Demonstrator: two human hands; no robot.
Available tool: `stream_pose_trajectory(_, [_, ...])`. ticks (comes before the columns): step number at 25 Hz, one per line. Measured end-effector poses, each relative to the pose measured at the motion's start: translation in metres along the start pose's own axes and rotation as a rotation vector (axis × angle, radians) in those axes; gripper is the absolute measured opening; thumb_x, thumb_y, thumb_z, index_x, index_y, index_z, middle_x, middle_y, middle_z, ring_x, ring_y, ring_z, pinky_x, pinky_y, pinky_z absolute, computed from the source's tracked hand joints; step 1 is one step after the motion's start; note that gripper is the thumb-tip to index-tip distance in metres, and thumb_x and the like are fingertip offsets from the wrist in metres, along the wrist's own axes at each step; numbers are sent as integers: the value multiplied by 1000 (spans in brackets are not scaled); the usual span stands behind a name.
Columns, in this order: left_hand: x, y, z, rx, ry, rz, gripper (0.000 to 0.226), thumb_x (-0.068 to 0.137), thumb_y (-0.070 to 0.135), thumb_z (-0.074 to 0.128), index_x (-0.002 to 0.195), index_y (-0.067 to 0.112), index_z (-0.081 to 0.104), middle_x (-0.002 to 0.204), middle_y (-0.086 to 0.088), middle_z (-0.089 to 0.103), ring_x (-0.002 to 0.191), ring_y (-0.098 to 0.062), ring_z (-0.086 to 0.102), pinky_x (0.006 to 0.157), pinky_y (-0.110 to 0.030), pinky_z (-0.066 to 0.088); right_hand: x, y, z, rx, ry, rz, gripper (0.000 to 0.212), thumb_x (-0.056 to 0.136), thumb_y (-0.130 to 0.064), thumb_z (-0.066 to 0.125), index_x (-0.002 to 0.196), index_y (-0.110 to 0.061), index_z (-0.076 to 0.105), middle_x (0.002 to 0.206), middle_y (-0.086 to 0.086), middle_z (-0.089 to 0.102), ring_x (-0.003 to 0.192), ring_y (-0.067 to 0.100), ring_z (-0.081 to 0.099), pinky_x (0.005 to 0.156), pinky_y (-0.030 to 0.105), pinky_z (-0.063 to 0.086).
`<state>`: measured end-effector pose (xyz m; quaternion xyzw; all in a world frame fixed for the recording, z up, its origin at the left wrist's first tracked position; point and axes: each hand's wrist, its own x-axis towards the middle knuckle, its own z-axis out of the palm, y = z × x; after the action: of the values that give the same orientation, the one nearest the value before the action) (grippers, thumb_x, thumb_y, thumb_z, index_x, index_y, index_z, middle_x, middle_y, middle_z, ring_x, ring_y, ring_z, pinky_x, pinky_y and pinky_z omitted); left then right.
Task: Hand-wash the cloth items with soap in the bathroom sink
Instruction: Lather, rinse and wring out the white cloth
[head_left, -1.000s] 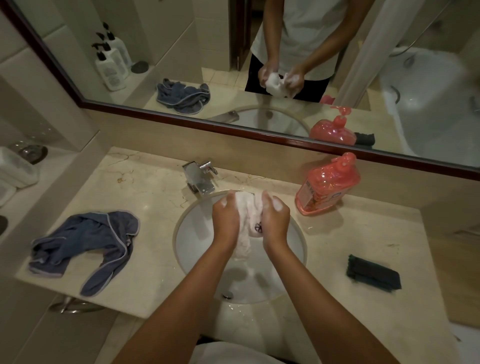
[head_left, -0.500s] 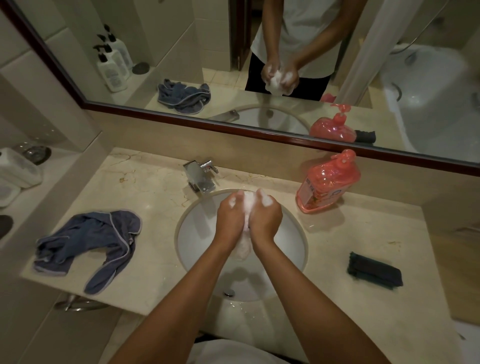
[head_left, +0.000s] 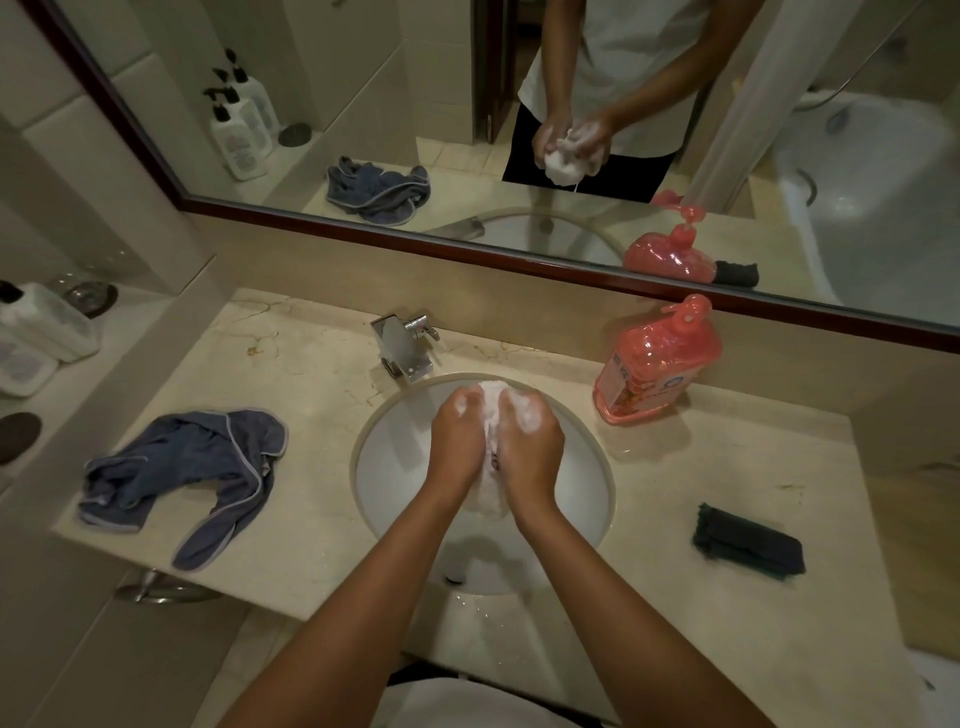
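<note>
Since half a second ago, more of the soapy white cloth (head_left: 491, 493) hangs below the fists. Left hand (head_left: 457, 441) and right hand (head_left: 530, 447) grip it side by side over the round white sink (head_left: 587, 499), knuckles up, at the bench's middle.

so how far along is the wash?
Done: nothing looks finished. In hand: both hands, left hand and right hand, grip the lathered white cloth over the sink. Left: blue garment and dark cloth lie on the counter.
</note>
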<state>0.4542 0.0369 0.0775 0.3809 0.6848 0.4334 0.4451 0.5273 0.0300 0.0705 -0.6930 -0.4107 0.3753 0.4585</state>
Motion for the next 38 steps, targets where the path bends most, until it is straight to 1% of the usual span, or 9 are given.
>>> stream_pose_trajectory(5, [-7,1,-1,44,-54,91,33,109,26,40,84,18,60,80,3,64,72,-9,57,59,-13,41,7,4,1,-49,48,47,22,103,-24,51,96,-12,68,86,-3,64,81,16,60,71,27,44])
stream_pose_trajectory(9, [-19,-10,-6,52,-95,76,30,109,22,39,94,14,64,88,3,67,77,6,61,65,-6,41,30,23,8,-14,-4,144,28,102,-29,53,96,-9,71,99,10,73,94,27,68,78,31,47])
stream_pose_trajectory(12, [-13,-25,-11,-8,-22,-39,33,109,30,37,116,14,64,110,-2,68,97,-12,63,76,-20,45,23,28,12,109,-90,233,26,103,-32,50,96,-13,67,96,6,72,92,22,67,86,37,52])
stream_pose_trajectory(17, [17,-47,-27,-177,50,-258,51,106,53,33,133,16,56,122,-4,64,110,-19,62,91,-34,47,14,32,30,122,-311,129,21,103,-19,50,94,-8,66,86,3,68,80,15,63,72,29,49])
stream_pose_trajectory(20, [40,-68,-37,-334,12,-373,74,84,75,49,134,20,55,125,-7,66,114,-24,65,103,-44,50,19,39,49,70,-421,129,21,101,-22,54,101,-15,73,97,2,74,89,15,70,79,33,56])
stream_pose_trajectory(27, [79,-122,-60,-423,64,-320,35,82,35,71,115,21,69,107,-5,77,102,-26,73,95,-48,57,59,49,76,225,-563,379,18,96,-16,61,93,-9,78,98,15,76,95,25,71,84,33,56])
stream_pose_trajectory(33, [113,-149,-64,-486,160,-327,34,81,30,70,110,13,73,102,-12,76,100,-37,70,74,-41,57,112,49,123,18,-252,143,18,90,-12,69,72,-11,74,74,7,73,65,2,55,67,26,43])
stream_pose_trajectory(35, [124,-155,-64,-505,155,-339,42,75,35,71,110,14,74,103,-13,76,99,-36,71,78,-44,56,130,42,144,27,-233,82,10,88,-12,73,83,-19,78,77,-11,71,70,-5,61,73,22,48])
stream_pose_trajectory(38, [134,-158,-62,-497,139,-327,34,81,29,70,110,12,74,100,-13,77,97,-34,73,78,-42,56,154,38,172,-20,-182,13,9,85,-13,77,94,-12,81,83,-6,71,78,6,67,74,25,52])
